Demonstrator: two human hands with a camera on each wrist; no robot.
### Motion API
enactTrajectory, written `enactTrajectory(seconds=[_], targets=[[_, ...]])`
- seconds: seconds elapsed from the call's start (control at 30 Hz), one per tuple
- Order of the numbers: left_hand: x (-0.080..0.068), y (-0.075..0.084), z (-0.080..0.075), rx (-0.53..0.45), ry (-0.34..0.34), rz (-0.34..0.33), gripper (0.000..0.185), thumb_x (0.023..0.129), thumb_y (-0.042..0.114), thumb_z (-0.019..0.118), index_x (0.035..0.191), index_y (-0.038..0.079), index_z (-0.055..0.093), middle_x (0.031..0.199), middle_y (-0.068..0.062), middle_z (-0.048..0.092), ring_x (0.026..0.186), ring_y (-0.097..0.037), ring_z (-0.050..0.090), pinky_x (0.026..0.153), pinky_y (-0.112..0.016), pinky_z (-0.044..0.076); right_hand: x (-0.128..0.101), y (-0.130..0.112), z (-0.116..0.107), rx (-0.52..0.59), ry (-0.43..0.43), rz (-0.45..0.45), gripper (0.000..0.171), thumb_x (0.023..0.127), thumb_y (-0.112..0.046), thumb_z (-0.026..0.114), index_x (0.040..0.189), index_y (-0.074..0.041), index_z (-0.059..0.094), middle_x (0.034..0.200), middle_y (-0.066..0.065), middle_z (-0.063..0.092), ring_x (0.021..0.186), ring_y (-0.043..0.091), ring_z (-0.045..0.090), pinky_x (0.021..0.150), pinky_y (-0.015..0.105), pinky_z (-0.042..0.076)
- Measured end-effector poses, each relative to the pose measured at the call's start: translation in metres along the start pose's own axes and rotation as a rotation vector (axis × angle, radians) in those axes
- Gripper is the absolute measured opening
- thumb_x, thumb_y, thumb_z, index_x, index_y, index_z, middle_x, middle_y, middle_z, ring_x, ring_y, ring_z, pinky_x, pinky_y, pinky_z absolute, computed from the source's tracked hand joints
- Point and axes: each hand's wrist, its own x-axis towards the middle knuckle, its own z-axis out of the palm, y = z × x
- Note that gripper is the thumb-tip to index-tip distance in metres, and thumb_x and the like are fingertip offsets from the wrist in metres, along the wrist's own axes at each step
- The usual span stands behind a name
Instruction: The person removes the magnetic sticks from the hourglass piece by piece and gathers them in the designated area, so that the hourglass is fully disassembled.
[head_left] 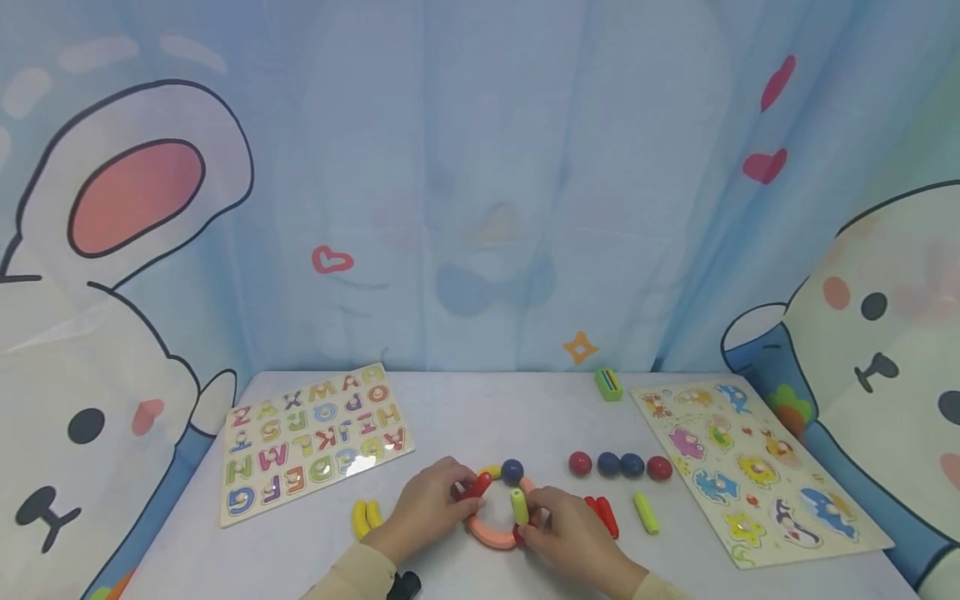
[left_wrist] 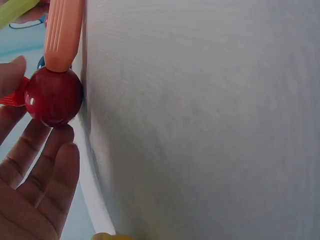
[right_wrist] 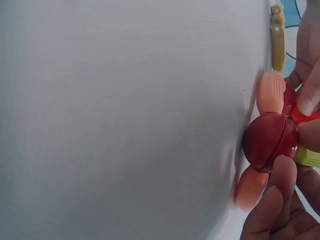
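A ring of curved orange sticks [head_left: 491,534], a yellow piece [head_left: 490,472] and balls lies between the hands. The left hand [head_left: 429,510] pinches a red stick [head_left: 478,485] that meets a red ball [left_wrist: 54,97]. Some of its fingers touch that ball from below, and an orange stick [left_wrist: 64,35] joins it. The right hand [head_left: 576,537] holds another red ball [right_wrist: 267,142] at its fingertips. From this ball a light green stick [head_left: 519,507] rises between the fingers, partly hidden. At the ring's far side sits a blue ball [head_left: 512,472].
Loose red and blue balls [head_left: 632,465] line up at right, near red sticks [head_left: 606,517] and a green stick [head_left: 645,513]. Yellow curved pieces [head_left: 361,520] and a dark object [head_left: 405,586] lie left. A letter board [head_left: 315,442], an animal board [head_left: 750,471] and a green block [head_left: 608,385] stand farther out.
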Motion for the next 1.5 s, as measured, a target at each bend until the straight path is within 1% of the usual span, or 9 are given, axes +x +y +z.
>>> enactTrajectory(seconds=[0.17,0.33,0.43,0.67,0.83,1.03,1.17,1.3,1.5], targets=[[-0.0014,-0.0022,-0.0022,-0.015,0.025,0.037,0.024,0.080,0.024,0.085,0.099,0.021,0.070,0.098,0.013,0.058,0.082,-0.003,0.059,0.070,-0.025,0.051,0.0001,-0.0016,0.0004,0.024,0.004,0.008,0.029,0.083,-0.020,0.082,0.109,-0.013,0.070,0.077,-0.006,0.054,0.069,0.013,0.052,0.055,0.023,0.044],[-0.0011,-0.0039,-0.0031,-0.066,-0.004,0.023,0.025,0.080,0.023,0.084,0.100,0.021,0.069,0.093,0.015,0.061,0.080,-0.004,0.060,0.068,-0.025,0.051,0.0019,-0.0013,0.0027,0.038,0.015,-0.008,0.033,0.083,-0.016,0.082,0.113,-0.012,0.068,0.077,-0.007,0.056,0.070,0.012,0.053,0.057,0.022,0.047],[-0.0016,-0.0041,-0.0027,-0.089,-0.014,0.009,0.026,0.080,0.023,0.084,0.102,0.021,0.071,0.094,0.014,0.063,0.081,-0.004,0.060,0.069,-0.025,0.052,0.0029,-0.0003,0.0045,0.062,0.022,-0.024,0.034,0.083,-0.012,0.082,0.113,-0.010,0.067,0.079,-0.007,0.057,0.070,0.012,0.053,0.058,0.022,0.049],[-0.0019,-0.0037,-0.0019,-0.095,-0.013,0.012,0.030,0.079,0.022,0.085,0.106,0.015,0.074,0.114,0.002,0.067,0.087,-0.005,0.062,0.076,-0.027,0.054,0.0032,0.0022,0.0073,0.096,0.011,-0.046,0.029,0.085,-0.010,0.079,0.109,-0.011,0.064,0.076,-0.006,0.056,0.068,0.012,0.053,0.055,0.022,0.047],[-0.0011,-0.0047,-0.0026,-0.121,-0.032,-0.012,0.029,0.080,0.025,0.084,0.106,0.019,0.074,0.109,0.006,0.068,0.087,-0.004,0.062,0.075,-0.027,0.054,0.0036,0.0033,0.0074,0.125,-0.013,-0.025,0.030,0.087,-0.010,0.077,0.113,-0.009,0.062,0.077,-0.005,0.056,0.068,0.014,0.054,0.054,0.023,0.047],[-0.0013,-0.0059,-0.0026,-0.132,-0.041,-0.020,0.028,0.080,0.026,0.084,0.105,0.020,0.074,0.104,0.009,0.067,0.086,-0.004,0.062,0.074,-0.027,0.053,0.0047,0.0053,0.0059,0.165,-0.024,-0.003,0.046,0.089,-0.011,0.075,0.130,-0.005,0.054,0.089,-0.003,0.057,0.073,0.015,0.055,0.060,0.024,0.051],[-0.0013,-0.0064,-0.0023,-0.137,-0.044,-0.021,0.027,0.080,0.025,0.084,0.105,0.020,0.074,0.102,0.010,0.067,0.086,-0.004,0.062,0.074,-0.027,0.053,0.0035,0.0057,0.0038,0.156,-0.015,-0.052,0.059,0.090,-0.012,0.074,0.141,-0.015,0.044,0.089,-0.003,0.057,0.073,0.014,0.055,0.062,0.024,0.052],[-0.0007,-0.0073,-0.0020,-0.137,-0.045,-0.020,0.025,0.081,0.025,0.083,0.105,0.021,0.074,0.102,0.011,0.066,0.086,-0.003,0.061,0.075,-0.028,0.053,0.0022,0.0043,0.0008,0.125,-0.006,-0.097,0.063,0.091,-0.012,0.073,0.145,-0.025,0.041,0.091,-0.004,0.058,0.075,0.012,0.056,0.066,0.023,0.053],[0.0002,-0.0080,-0.0015,-0.133,-0.047,-0.020,0.024,0.081,0.026,0.083,0.103,0.023,0.074,0.103,0.012,0.065,0.086,-0.003,0.061,0.075,-0.028,0.053,0.0011,0.0036,-0.0010,0.114,0.003,-0.115,0.062,0.092,-0.011,0.071,0.145,-0.027,0.043,0.092,-0.006,0.059,0.078,0.011,0.058,0.070,0.022,0.054]])
